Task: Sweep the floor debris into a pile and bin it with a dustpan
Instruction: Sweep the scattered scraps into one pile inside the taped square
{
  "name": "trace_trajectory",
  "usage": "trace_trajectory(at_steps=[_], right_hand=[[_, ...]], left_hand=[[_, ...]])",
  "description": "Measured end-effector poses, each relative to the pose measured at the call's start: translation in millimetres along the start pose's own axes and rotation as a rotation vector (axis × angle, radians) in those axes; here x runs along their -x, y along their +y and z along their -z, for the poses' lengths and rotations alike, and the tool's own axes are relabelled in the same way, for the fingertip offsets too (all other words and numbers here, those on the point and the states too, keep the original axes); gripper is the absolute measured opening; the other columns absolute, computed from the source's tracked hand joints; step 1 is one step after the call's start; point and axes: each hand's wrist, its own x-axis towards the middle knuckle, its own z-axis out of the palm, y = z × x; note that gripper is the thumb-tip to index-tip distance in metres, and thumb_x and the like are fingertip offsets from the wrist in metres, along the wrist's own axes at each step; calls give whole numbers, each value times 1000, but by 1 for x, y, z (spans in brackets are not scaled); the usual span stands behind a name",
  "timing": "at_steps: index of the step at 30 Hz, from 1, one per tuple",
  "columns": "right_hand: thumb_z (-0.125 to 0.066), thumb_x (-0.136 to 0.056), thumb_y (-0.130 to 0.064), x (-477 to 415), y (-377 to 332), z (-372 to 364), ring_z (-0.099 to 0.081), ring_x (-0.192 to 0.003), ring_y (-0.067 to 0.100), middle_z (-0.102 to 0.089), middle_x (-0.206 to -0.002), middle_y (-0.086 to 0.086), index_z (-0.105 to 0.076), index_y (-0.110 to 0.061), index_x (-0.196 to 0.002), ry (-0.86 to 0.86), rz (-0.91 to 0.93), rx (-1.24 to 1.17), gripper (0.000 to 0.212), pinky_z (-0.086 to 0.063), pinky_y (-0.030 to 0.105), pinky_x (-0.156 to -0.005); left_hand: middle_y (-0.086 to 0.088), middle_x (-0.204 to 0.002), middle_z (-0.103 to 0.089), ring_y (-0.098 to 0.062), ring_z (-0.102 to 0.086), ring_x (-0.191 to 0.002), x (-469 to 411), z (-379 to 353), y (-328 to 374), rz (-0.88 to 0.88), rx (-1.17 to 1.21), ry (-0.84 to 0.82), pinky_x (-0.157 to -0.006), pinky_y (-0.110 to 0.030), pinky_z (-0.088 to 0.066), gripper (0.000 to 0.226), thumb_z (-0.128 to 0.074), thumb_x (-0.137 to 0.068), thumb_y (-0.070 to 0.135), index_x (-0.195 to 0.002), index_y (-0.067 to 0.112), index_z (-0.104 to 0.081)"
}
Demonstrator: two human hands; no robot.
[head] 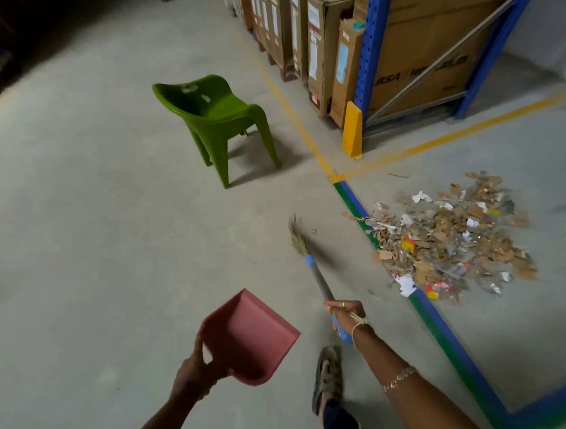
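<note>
While the debris pile [451, 239] — cardboard scraps, paper, wrappers — lies at right across the green-blue floor tape [438, 319], the left hand [194, 370] grips a pink dustpan [248, 335] near-centre, and the right hand [347, 314] has its fingers wrapped round the broom [318, 279].

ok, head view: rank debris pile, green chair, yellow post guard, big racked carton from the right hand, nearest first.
1. Debris pile, on the floor right of the right hand.
2. Green chair, ahead-left, and yellow post guard, straight ahead: too close to call.
3. Big carton, in the blue rack behind the guard.
</note>
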Motion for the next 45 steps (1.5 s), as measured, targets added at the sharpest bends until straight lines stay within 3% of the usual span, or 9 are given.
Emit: trace_trajectory(at_steps=[6, 10, 15, 19, 24, 34, 37, 42, 45], right_hand=[[-77, -79, -18, -79, -38, -23, -49, -41, 21, -59, -56, 7, -77, -12, -74, 61, -112, 39, 8, -47, 26, -44], [-82, -69, -32, -144, -14, -5, -68, -58, 28, -73, -70, 9, -78, -18, -70, 156, -156, 63, 14, -61, 51, -63], [-57, -86, -11, -156, -41, 15, -69, -76, 38, -74, -104, 13, -68, -21, -126, 355, -170, 73, 43, -60, 43, -72], [-62, -91, -14, -149, -47, 10, -55, -56, 31, -60, -78, 23, -62, -4, -118, 471, -240, -107, 29, -44, 32, -54], [-66, -89, -1, -86, -82, -29, -38, -31, 15, -47, -45, 4, -66, -7, -91, 534, -168, -391, 7, -33, 19, -36], [-69, -91, -8, -19, -98, -108, -50, -47, 20, -57, -65, 16, -73, -3, -94, 368, -223, -349, 8, -41, 24, -39], [-72, -88, -10, -13, -78, -110, -55, -51, 24, -61, -61, 17, -74, 7, -92, 337, -287, -190, 18, -45, 32, -50], [-74, -86, -11, 15, -45, -92, -53, -39, 22, -57, -49, 17, -72, 8, -77, 435, -382, -162, 21, -41, 26, -43], [-72, -89, -19, 45, -10, -82, -54, -42, 23, -57, -50, 12, -72, 3, -94, 488, -356, -107, 22, -40, 26, -45]], left_hand=[[-6, -65, -71, -15, -59, -41, -49, 35, 48, -2, -117, 9, -41, -28, -47, 126, -87, -70, 50, -159, 42, 3], [-3, -68, -71, -21, -67, -54, -84, 49, 65, -15, -148, 25, -51, -34, -56, 126, -85, -65, 56, -155, 47, 3], [-6, -88, -71, -31, -69, -80, -122, 67, 84, -120, -304, 106, -70, -39, -56, 131, -78, -71, 65, -158, 39, 17], [-8, -92, -71, -31, -68, -83, -155, 81, 84, -155, -344, 111, -68, -38, -54, 129, -76, -74, 65, -156, 40, 21], [-11, -96, -72, -35, -70, -88, -207, 104, 76, -182, -361, 47, -72, -39, -54, 125, -72, -75, 67, -159, 32, 14], [-16, -102, -73, -39, -68, -97, -280, 147, 92, -258, -329, -120, -78, -39, -52, 125, -78, -78, 58, -161, 26, 10], [-14, -92, -74, -38, -70, -86, -297, 143, 92, -267, -347, -161, -76, -43, -58, 126, -76, -74, 63, -157, 34, 14], [-9, -77, -74, -37, -73, -75, -334, 123, 92, -302, -315, -279, -67, -50, -62, 127, -75, -59, 73, -147, 54, 15], [-6, -71, -73, -29, -72, -62, -314, 123, 106, -343, -326, -347, -57, -40, -59, 120, -76, -71, 67, -149, 50, 13]])
